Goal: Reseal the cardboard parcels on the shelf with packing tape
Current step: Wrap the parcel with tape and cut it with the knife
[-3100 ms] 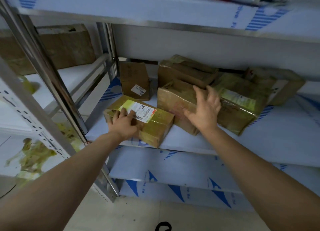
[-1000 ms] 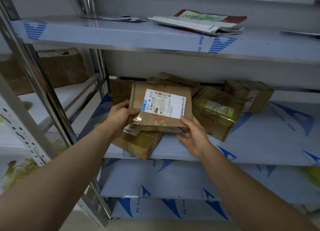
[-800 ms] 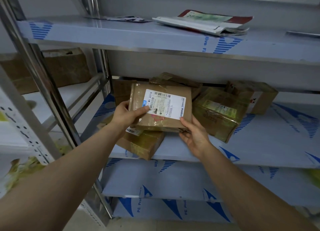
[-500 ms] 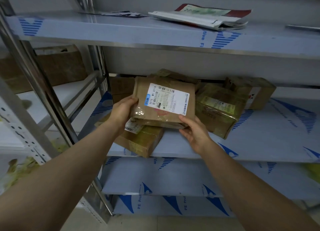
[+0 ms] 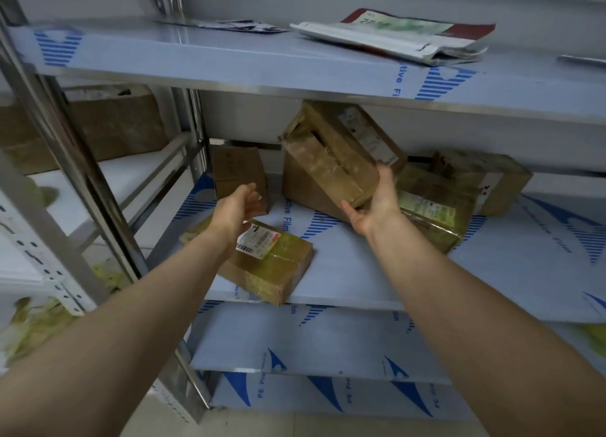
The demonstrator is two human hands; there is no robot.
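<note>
**Head view.** The cardboard parcel (image 5: 331, 161) was held half a second ago in both hands with its white label toward the camera. It has since been rolled over, so the label now faces up and to the right. A tape-covered face with a scuffed, partly lifted seam is turned to the viewer.

The left hand (image 5: 234, 207) has let go and hangs beside a small carton (image 5: 237, 174), its fingers loosely curled on nothing. The right hand (image 5: 373, 204) alone carries the parcel, with the thumb under its lower near edge and the fingers (image 5: 386, 174) wrapped up its right side.

The parcel is tilted in the air above the shelf (image 5: 360, 272), in front of a brown box (image 5: 301, 190). It is clear of the labelled parcel (image 5: 272, 263) at the shelf's front edge.

Judgement: the seam is being inspected. No packing tape is in view, so resealing has not begun.
</note>
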